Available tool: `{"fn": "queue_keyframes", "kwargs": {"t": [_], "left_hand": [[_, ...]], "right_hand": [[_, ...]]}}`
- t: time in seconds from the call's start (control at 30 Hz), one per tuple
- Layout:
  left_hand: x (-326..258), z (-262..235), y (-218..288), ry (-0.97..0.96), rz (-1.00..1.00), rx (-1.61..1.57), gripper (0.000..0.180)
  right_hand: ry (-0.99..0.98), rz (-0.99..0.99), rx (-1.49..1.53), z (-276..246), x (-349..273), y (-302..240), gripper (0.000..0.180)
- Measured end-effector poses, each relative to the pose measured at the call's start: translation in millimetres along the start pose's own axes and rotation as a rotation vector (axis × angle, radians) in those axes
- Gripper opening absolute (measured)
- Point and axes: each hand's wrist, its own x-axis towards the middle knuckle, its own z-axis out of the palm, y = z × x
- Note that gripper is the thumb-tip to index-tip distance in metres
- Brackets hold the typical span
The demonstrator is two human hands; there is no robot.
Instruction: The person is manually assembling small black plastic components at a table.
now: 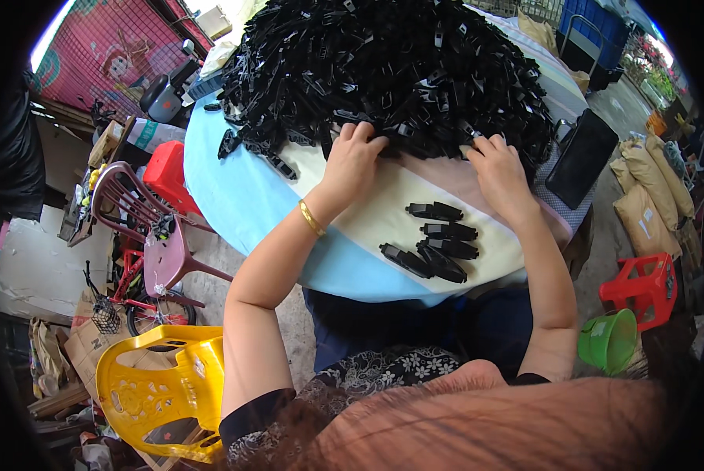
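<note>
Heap of small black, elongated pieces [391, 71] sat mounded on the cloth-covered table [242, 208], glossy in spots, jumbled at all angles. Strays lay at its left fringe. Nearer the person, about five similar black pieces [449, 231] lay flat, apart from the heap, loosely fanned, some touching.

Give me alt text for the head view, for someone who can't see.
A bare left hand and right hand rest at the near edge of a large heap of small black plastic-looking parts on a striped pastel cloth; several similar pieces lie apart, near the cloth's front edge.
</note>
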Motion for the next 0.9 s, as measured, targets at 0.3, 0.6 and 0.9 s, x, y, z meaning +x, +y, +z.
{"fn": "queue_keyframes", "kwargs": {"t": [0.3, 0.6, 0.9], "left_hand": [[-4, -13, 41, -0.108, 0.065, -0.378, 0.025], [-7, 13, 37, -0.273, -0.441, -1.24, 0.037], [-10, 2, 51, -0.239, -0.158, -0.514, 0.024]], "right_hand": [[-0.019, 0.046, 0.037, -16, 3, -10, 0.022], [-0.056, 0.377, 1.212, -8, -1, -26, 0.03], [-0.168, 0.225, 0.582, -22, -6, -33, 0.014]]}}
